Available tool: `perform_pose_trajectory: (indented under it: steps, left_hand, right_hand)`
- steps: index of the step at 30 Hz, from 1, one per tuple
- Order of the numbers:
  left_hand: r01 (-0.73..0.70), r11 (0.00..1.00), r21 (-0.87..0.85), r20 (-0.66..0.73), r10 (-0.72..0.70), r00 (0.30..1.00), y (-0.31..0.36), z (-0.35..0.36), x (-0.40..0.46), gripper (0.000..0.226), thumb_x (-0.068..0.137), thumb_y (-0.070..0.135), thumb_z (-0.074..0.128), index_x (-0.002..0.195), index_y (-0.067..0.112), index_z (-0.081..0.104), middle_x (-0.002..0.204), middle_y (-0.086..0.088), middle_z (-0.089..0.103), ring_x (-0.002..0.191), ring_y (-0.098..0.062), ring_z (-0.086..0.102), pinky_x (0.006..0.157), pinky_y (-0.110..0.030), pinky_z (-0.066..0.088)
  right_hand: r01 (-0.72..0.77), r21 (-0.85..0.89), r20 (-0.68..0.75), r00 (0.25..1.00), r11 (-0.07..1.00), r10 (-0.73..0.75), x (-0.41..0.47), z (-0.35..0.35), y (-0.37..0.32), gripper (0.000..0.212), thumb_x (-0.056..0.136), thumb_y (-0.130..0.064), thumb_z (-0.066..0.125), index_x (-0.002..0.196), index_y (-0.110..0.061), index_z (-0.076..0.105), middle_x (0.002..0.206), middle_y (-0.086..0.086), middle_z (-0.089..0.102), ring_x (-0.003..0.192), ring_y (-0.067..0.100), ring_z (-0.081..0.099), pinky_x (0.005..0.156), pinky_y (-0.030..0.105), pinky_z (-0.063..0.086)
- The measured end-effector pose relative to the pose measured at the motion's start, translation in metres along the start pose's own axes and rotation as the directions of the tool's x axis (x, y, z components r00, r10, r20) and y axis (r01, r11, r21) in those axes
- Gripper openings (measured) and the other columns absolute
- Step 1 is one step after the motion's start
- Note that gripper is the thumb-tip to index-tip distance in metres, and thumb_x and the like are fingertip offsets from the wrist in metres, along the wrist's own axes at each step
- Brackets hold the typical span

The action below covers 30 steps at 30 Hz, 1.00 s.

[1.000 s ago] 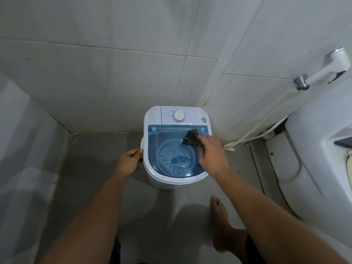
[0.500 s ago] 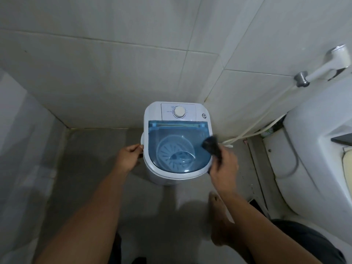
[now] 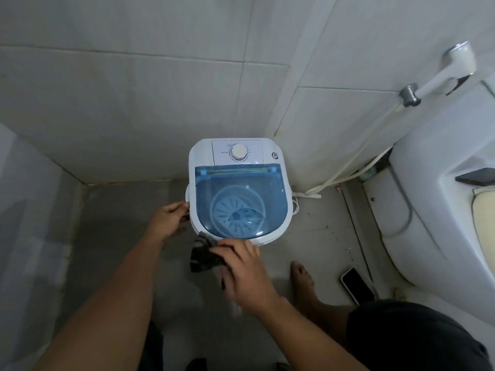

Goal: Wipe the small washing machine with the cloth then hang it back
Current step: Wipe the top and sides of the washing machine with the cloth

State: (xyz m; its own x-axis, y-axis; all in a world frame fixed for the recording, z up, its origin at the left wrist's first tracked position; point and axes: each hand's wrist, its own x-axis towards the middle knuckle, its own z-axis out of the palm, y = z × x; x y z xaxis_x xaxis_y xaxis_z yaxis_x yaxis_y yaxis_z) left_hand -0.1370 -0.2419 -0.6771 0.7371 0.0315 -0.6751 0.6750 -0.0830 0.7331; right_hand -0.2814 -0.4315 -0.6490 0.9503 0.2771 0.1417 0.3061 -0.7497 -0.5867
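The right hand [image 3: 245,271] has its grip clenched on the dark cloth [image 3: 204,254], which bunches out to the left of the fingers and presses against the near left rim of the small washing machine [image 3: 239,188]. The left hand [image 3: 168,219] grips the machine's left side, fingers wrapped at the edge. The machine stands on the floor [image 3: 120,236] against the far tiled wall; through its closed blue see-through lid [image 3: 238,194] the tub shows only a ribbed disc at the bottom. A phone [image 3: 357,285] lies on the floor to the right, near a bare foot [image 3: 302,277].
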Motion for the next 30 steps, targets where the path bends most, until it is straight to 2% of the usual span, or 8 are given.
perform_pose_trajectory:
  steps: [2,4,6,8,17,21,26,30]
  left_hand:
    - [0.0,1.0,-0.009,0.005,0.0,1.0,0.0,0.0,-0.001,0.031,0.099,0.028,0.057,0.127,0.016,0.065,0.114,-0.009,0.071,0.104,-0.022,0.066,0.095,-0.041,0.05]
    - [0.003,1.0,-0.023,0.005,-0.003,1.0,0.0,0.0,-0.002,0.031,0.1,0.027,0.057,0.127,0.016,0.065,0.114,-0.009,0.07,0.102,-0.022,0.065,0.092,-0.039,0.05]
    - [-0.004,1.0,-0.024,0.016,0.004,1.0,0.001,0.0,-0.003,0.03,0.1,0.026,0.055,0.127,0.016,0.065,0.114,-0.009,0.07,0.101,-0.021,0.065,0.094,-0.04,0.049]
    - [-0.003,1.0,-0.028,0.017,0.003,1.0,0.002,0.001,-0.004,0.029,0.1,0.026,0.056,0.126,0.016,0.065,0.113,-0.008,0.071,0.1,-0.021,0.066,0.096,-0.04,0.048]
    - [0.011,0.999,-0.041,0.018,-0.01,1.0,0.0,-0.002,0.002,0.028,0.1,0.025,0.057,0.123,0.015,0.067,0.114,-0.007,0.072,0.099,-0.02,0.068,0.1,-0.045,0.049]
    - [0.01,0.999,-0.046,0.056,-0.007,0.998,-0.005,-0.008,0.008,0.029,0.097,0.029,0.062,0.122,0.016,0.07,0.117,-0.005,0.074,0.103,-0.017,0.069,0.098,-0.043,0.051]
    - [0.023,0.998,-0.06,0.106,-0.016,0.994,-0.004,-0.015,0.011,0.034,0.096,0.03,0.063,0.125,0.014,0.068,0.118,-0.006,0.073,0.1,-0.015,0.07,0.096,-0.041,0.049]
    - [-0.009,0.999,-0.044,0.112,0.014,0.994,-0.002,-0.011,0.01,0.032,0.097,0.027,0.062,0.124,0.013,0.069,0.116,-0.008,0.074,0.085,-0.008,0.069,0.078,-0.029,0.05]
  right_hand:
    - [-0.127,0.025,-0.243,0.961,0.992,0.129,0.009,-0.026,0.026,0.045,0.085,-0.007,0.061,0.129,-0.017,0.06,0.13,0.003,0.058,0.119,0.023,0.052,0.101,0.041,0.043]
    - [-0.318,0.027,-0.414,0.859,0.948,0.3,0.014,-0.053,0.066,0.044,0.085,-0.006,0.061,0.127,-0.014,0.06,0.126,0.005,0.059,0.116,0.025,0.052,0.099,0.047,0.044]
    - [-0.515,0.041,-0.453,0.754,0.856,0.475,0.016,-0.071,0.097,0.041,0.088,-0.012,0.057,0.129,-0.017,0.057,0.122,0.006,0.058,0.111,0.027,0.051,0.094,0.052,0.045]
    - [-0.562,-0.009,-0.411,0.756,0.827,0.509,0.015,-0.067,0.103,0.04,0.088,-0.017,0.053,0.128,-0.021,0.055,0.12,0.008,0.057,0.109,0.03,0.05,0.091,0.053,0.045]
    - [-0.127,-0.194,-0.079,0.99,0.973,0.113,-0.01,0.032,0.02,0.057,0.068,-0.009,0.07,0.119,-0.03,0.058,0.129,0.002,0.055,0.112,0.029,0.05,0.088,0.044,0.038]
    - [0.197,-0.259,0.232,0.963,0.946,-0.137,0.003,0.044,-0.002,0.049,0.075,-0.019,0.052,0.122,-0.033,0.059,0.133,-0.002,0.055,0.113,0.028,0.054,0.088,0.043,0.035]
    - [0.341,-0.395,0.29,0.927,0.853,-0.237,0.003,0.012,0.032,0.041,0.085,-0.021,0.058,0.122,-0.036,0.062,0.123,-0.005,0.063,0.108,0.024,0.055,0.084,0.041,0.034]
    - [0.23,-0.515,0.223,0.966,0.826,-0.129,-0.024,-0.021,0.068,0.046,0.079,-0.019,0.07,0.122,-0.034,0.064,0.119,-0.005,0.065,0.102,0.025,0.057,0.077,0.039,0.033]
